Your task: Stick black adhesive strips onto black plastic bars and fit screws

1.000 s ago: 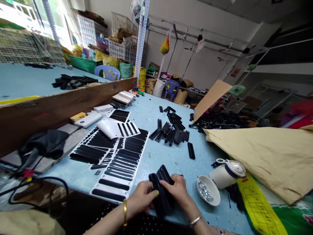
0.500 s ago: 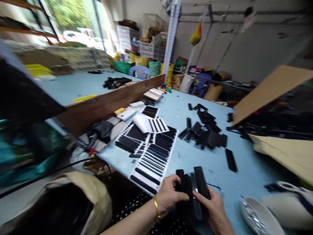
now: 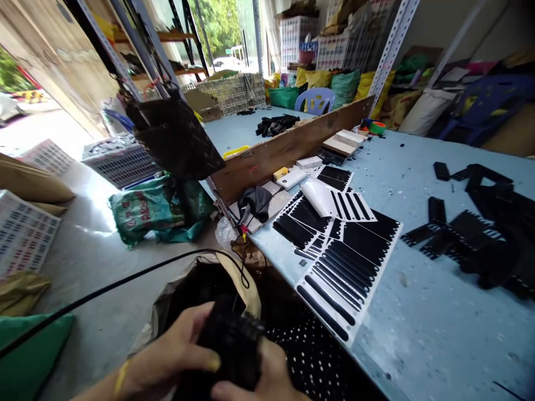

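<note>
- Black strip bundle [image 3: 234, 348]: gripped between left hand [image 3: 169, 353] and right hand [image 3: 271, 376], fingers [image 3: 200, 356] closed; blurred.
- Held off counter's [image 3: 422, 328] near edge, by open sack [image 3: 246, 289].
- Likely light, stiff, slick; best pinched by long sides.

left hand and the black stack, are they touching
Touching: the head view shows the left hand at one side of the black stack, its thumb laid over the face.

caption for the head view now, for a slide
Both hands hold black parts by an open sack, beside a blue table with sticker sheets and more black pieces.
</note>
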Demonstrator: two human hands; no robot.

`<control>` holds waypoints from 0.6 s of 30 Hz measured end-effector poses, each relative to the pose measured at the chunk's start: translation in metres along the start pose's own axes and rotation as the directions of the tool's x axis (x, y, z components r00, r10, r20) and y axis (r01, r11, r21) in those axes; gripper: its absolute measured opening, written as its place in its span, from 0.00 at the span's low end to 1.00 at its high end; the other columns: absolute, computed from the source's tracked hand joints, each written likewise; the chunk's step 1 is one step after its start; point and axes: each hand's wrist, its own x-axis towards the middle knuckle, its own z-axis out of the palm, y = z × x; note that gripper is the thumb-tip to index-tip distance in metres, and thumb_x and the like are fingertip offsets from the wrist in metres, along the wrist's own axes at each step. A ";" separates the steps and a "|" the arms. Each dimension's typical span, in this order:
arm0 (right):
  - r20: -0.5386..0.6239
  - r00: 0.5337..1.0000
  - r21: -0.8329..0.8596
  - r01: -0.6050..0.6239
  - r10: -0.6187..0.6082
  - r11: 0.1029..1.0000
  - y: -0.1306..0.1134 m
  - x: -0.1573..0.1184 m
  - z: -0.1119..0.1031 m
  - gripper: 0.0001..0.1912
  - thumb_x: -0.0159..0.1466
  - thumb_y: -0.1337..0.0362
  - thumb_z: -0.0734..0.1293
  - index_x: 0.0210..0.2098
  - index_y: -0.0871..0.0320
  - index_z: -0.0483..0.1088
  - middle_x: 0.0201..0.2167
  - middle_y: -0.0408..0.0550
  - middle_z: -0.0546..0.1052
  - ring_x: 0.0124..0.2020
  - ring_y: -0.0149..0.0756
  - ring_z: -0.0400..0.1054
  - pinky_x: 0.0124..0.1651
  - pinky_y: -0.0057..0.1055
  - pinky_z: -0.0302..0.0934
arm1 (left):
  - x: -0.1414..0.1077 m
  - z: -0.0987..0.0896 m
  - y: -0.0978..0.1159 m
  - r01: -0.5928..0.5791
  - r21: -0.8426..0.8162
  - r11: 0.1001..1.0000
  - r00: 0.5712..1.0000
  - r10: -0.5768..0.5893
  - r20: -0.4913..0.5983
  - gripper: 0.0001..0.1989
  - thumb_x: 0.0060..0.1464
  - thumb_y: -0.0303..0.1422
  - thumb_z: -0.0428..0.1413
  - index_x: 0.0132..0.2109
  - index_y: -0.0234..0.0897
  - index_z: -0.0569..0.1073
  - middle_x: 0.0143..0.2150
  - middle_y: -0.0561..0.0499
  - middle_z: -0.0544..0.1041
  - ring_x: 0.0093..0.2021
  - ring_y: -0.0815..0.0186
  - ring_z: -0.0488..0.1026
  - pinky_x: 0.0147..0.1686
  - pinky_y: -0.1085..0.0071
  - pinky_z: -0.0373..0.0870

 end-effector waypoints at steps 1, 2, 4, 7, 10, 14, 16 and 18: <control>0.130 0.989 -0.047 0.077 -0.071 0.996 -0.006 0.017 0.016 0.39 0.46 0.58 0.78 0.56 0.53 0.67 0.47 0.48 0.77 0.47 0.49 0.73 0.47 0.36 0.70 | -0.004 -0.023 -0.005 0.004 0.074 0.997 0.998 0.001 -0.066 0.25 0.41 0.30 0.64 0.50 0.35 0.73 0.42 0.47 0.80 0.42 0.55 0.76 0.41 0.65 0.72; 0.179 0.979 -0.052 0.104 -0.093 0.993 -0.010 0.034 0.029 0.36 0.47 0.58 0.77 0.54 0.53 0.68 0.45 0.47 0.77 0.46 0.48 0.73 0.48 0.36 0.69 | -0.004 -0.046 -0.011 0.021 0.183 0.983 0.992 0.002 -0.127 0.25 0.42 0.32 0.63 0.50 0.35 0.73 0.43 0.46 0.80 0.43 0.54 0.76 0.42 0.63 0.73; 0.274 0.959 -0.158 0.119 -0.072 0.980 -0.012 0.061 0.047 0.27 0.52 0.57 0.74 0.49 0.58 0.71 0.41 0.51 0.78 0.44 0.49 0.73 0.47 0.39 0.68 | 0.005 -0.090 -0.024 0.094 0.511 0.854 0.961 0.057 -0.271 0.26 0.39 0.36 0.61 0.49 0.35 0.74 0.42 0.47 0.81 0.43 0.53 0.77 0.42 0.62 0.75; 0.317 0.945 -0.434 0.222 -0.083 0.873 -0.001 0.079 0.053 0.17 0.57 0.61 0.70 0.43 0.65 0.72 0.40 0.60 0.76 0.44 0.53 0.71 0.48 0.45 0.66 | 0.034 -0.144 -0.046 0.171 0.610 0.774 0.923 0.091 -0.374 0.30 0.40 0.39 0.59 0.53 0.36 0.73 0.50 0.47 0.79 0.52 0.50 0.73 0.53 0.59 0.70; 0.317 0.908 -0.531 0.409 -0.274 0.742 0.012 0.072 0.036 0.10 0.58 0.71 0.66 0.41 0.65 0.70 0.40 0.59 0.74 0.45 0.49 0.70 0.49 0.42 0.65 | 0.064 -0.174 -0.065 0.271 0.697 0.663 0.866 0.147 -0.477 0.34 0.43 0.44 0.59 0.57 0.33 0.71 0.57 0.43 0.74 0.62 0.47 0.64 0.62 0.55 0.58; 0.306 0.858 -0.520 0.513 -0.412 0.683 0.013 0.049 0.008 0.08 0.58 0.74 0.64 0.37 0.60 0.68 0.37 0.53 0.73 0.42 0.42 0.70 0.47 0.35 0.65 | 0.077 -0.177 -0.097 0.406 0.755 0.516 0.813 0.174 -0.556 0.33 0.55 0.49 0.53 0.61 0.33 0.65 0.62 0.38 0.68 0.63 0.49 0.63 0.62 0.49 0.55; 0.307 0.856 -0.538 0.517 -0.416 0.666 0.010 0.039 -0.002 0.06 0.58 0.73 0.64 0.35 0.59 0.67 0.35 0.51 0.73 0.39 0.40 0.70 0.45 0.34 0.66 | 0.071 -0.164 -0.119 0.450 0.769 0.454 0.802 0.172 -0.571 0.36 0.53 0.52 0.52 0.64 0.36 0.63 0.65 0.39 0.65 0.66 0.45 0.58 0.62 0.50 0.56; 0.282 0.874 -0.588 0.483 -0.395 0.649 0.006 0.030 -0.010 0.06 0.58 0.73 0.65 0.34 0.59 0.68 0.34 0.50 0.73 0.37 0.40 0.70 0.43 0.34 0.66 | 0.063 -0.144 -0.140 0.476 0.788 0.390 0.803 0.172 -0.570 0.42 0.48 0.54 0.53 0.66 0.38 0.61 0.68 0.38 0.60 0.68 0.36 0.49 0.60 0.41 0.53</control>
